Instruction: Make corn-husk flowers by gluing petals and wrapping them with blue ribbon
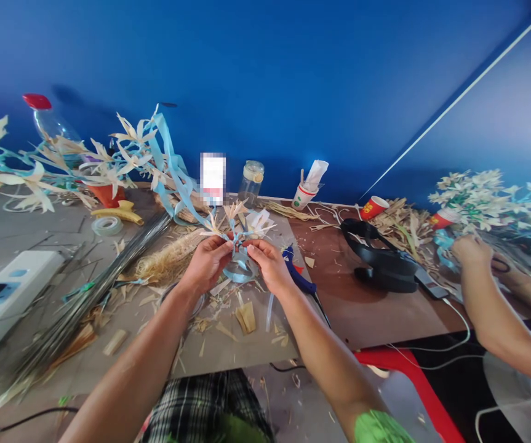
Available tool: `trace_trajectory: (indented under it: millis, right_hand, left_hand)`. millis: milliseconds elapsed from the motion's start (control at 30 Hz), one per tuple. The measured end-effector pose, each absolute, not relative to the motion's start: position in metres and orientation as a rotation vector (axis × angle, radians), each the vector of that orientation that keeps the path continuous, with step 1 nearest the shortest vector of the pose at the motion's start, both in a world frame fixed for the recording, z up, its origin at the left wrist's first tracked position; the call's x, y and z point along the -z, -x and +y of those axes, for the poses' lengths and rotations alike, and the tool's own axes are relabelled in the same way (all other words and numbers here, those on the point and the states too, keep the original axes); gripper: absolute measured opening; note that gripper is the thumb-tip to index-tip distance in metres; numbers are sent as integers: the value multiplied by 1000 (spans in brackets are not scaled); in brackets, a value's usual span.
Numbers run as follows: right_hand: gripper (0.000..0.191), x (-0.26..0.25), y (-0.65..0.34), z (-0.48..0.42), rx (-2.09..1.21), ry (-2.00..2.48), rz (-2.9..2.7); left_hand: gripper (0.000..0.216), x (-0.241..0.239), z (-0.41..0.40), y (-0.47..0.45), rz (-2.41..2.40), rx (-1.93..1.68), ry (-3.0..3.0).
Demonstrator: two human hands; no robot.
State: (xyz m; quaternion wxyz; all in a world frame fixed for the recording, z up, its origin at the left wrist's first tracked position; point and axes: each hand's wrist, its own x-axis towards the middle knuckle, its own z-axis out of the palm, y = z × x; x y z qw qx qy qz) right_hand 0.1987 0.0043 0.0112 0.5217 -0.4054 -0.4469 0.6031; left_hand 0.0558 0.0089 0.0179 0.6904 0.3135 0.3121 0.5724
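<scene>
Over the table's middle, my left hand [210,261] is closed, its thumb and fingers pinching a spray of cream husk flowers [235,211] by its blue-wrapped stems. My right hand [269,261] sits just beside it, thumb and fingers also pinched, at the blue tape [237,274] that loops below the stems. The exact grip of its fingertips is partly hidden. More long blue ribbon [166,141] hangs from a larger husk flower arrangement [127,154] at the left. Behind my hands lies a tan bundle of fibre [166,255].
A bundle of thin wires [103,283], a tape roll [107,226] and a power strip [20,301] lie left. To the right are a blue glue gun [298,271] and a black visor-like object [383,258]. A co-worker's hands [472,249] work at far right.
</scene>
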Motion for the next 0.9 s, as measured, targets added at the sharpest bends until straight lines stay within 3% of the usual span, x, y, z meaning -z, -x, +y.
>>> trace_trajectory:
  millis: [400,900]
  right_hand:
    - [18,-10,-195,3,-1199,1003,-1164]
    - [24,-9,-191,-11,-756,925,-1527]
  left_hand:
    - [30,-15,9,-59,734,-1279,-712]
    - [25,-16,8,-60,746,-1328,-654]
